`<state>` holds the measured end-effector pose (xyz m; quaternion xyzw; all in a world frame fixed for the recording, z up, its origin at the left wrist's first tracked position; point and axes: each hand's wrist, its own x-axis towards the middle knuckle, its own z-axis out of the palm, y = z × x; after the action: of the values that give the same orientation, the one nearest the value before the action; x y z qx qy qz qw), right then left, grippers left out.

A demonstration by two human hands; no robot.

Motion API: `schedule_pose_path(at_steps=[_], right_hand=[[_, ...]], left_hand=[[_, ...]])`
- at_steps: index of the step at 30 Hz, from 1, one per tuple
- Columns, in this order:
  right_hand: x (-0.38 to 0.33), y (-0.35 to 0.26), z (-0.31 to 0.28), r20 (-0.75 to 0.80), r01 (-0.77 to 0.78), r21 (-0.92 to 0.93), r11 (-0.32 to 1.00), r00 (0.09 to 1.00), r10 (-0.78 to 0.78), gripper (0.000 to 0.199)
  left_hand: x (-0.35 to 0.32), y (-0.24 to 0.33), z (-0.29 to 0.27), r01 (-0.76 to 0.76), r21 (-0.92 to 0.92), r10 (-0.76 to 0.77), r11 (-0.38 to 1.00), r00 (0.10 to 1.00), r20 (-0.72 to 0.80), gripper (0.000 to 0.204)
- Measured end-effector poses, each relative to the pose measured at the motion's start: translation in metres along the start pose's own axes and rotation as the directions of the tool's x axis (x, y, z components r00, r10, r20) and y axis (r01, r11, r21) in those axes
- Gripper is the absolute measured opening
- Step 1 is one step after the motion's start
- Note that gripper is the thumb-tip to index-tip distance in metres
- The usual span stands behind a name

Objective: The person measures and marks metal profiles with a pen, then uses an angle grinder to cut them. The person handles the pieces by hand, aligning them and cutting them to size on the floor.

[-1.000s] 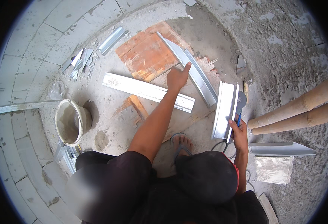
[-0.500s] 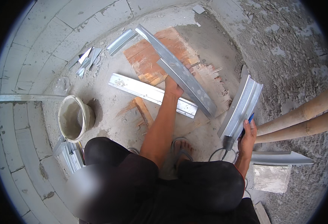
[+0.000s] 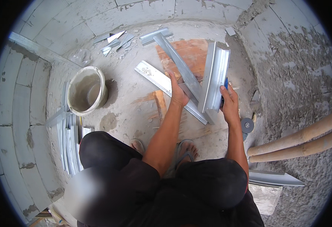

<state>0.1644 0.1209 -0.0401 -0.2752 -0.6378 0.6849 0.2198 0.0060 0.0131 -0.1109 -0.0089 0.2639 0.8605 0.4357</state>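
Observation:
I squat over a dusty concrete floor. My left hand (image 3: 179, 92) is closed around a narrow metal channel (image 3: 179, 62) that slants up and to the left over an orange board (image 3: 190, 51). My right hand (image 3: 229, 102) holds a wider metal channel (image 3: 216, 73) standing on end, together with a blue-handled tool (image 3: 225, 83) pressed against it. The two channels touch near my hands. A third long channel (image 3: 152, 75) lies flat on the floor beneath them.
A dirty white bucket (image 3: 85, 90) stands at the left, with stacked metal profiles (image 3: 69, 140) beside it. Metal offcuts (image 3: 115, 39) lie by the block wall. A grinder disc (image 3: 247, 125) and two bamboo poles (image 3: 298, 140) lie at right, a wood strip (image 3: 160, 106) ahead of my feet.
My left hand reached the narrow channel on the floor, gripped it and drew it nearer. My right hand brought the wide channel from the right in next to it.

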Motion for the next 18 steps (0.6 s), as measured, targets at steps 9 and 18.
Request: schedule_pose_path(at_steps=[9, 18], right_hand=[[0.059, 0.001, 0.049, 0.273, 0.177, -0.239, 0.955, 0.956, -0.109, 0.046], [0.067, 0.012, 0.092, 0.41, 0.323, -0.402, 0.857, 0.9, -0.147, 0.044]], left_hand=[[-0.028, 0.054, -0.006, -0.055, 0.173, 0.039, 0.983, 0.995, 0.096, 0.127], [-0.028, 0.103, -0.017, -0.354, 0.135, 0.346, 0.925, 0.935, 0.076, 0.116]])
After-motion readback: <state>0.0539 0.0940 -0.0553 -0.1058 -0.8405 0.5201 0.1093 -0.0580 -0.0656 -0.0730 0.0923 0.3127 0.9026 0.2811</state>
